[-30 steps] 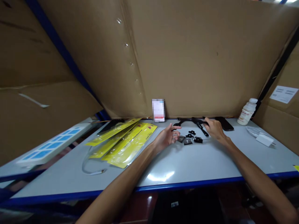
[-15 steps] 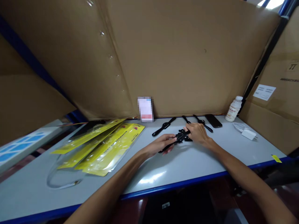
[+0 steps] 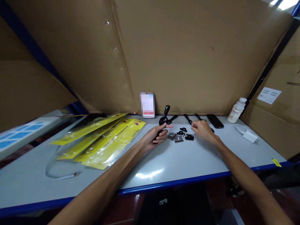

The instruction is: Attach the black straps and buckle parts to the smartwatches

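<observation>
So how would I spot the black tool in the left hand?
Start at the grey table below the cardboard wall. Left of the loose small parts, the left hand holds the black tool. It points upward, while the other black tools lie flat.

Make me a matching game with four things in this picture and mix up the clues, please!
Things:
1. left hand
2. yellow packs
3. bottle
4. charger

Clues:
A. overlapping on the table's left side
B. topped with a white cap
C. white, lying just in front of the bottle
D. curled around a black tool

Pairs: 1-D, 2-A, 3-B, 4-C
</observation>
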{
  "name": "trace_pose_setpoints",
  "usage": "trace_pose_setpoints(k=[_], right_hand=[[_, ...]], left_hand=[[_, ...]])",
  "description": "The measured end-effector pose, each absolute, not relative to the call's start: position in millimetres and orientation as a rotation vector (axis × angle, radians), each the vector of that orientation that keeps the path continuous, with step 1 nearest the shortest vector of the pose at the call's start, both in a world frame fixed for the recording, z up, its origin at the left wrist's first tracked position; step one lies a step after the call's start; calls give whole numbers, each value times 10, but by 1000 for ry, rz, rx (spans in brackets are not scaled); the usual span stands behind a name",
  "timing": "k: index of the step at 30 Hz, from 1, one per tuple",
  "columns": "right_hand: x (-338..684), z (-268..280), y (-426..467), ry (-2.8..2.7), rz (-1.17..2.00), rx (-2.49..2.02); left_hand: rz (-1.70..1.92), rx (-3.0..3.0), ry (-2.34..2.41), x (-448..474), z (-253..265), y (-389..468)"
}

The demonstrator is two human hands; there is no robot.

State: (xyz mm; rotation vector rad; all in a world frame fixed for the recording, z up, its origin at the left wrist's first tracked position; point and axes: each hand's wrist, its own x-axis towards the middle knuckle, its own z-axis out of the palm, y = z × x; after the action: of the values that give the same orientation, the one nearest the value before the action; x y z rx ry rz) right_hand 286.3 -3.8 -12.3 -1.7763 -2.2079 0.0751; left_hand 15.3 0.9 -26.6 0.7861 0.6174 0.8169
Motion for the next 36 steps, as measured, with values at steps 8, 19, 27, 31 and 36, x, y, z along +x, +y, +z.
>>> trace_pose_setpoints(k=[8, 19, 27, 31, 36], right_hand=[[2924, -246, -4, -2541, 359, -1597], [2816, -263, -34, -2376, 261, -1675], [2611, -338, -93, -2304, 154, -1722], [2746, -275, -50, -2331, 277, -1675], [2905, -259, 23, -2450, 447, -1557]], left_hand=[[814, 814, 682, 223, -307, -18], [891, 954, 740, 276, -397, -14], [861, 1014, 754, 333, -431, -54], [892, 984, 765, 326, -402, -56], [898, 980, 755, 313, -384, -57]])
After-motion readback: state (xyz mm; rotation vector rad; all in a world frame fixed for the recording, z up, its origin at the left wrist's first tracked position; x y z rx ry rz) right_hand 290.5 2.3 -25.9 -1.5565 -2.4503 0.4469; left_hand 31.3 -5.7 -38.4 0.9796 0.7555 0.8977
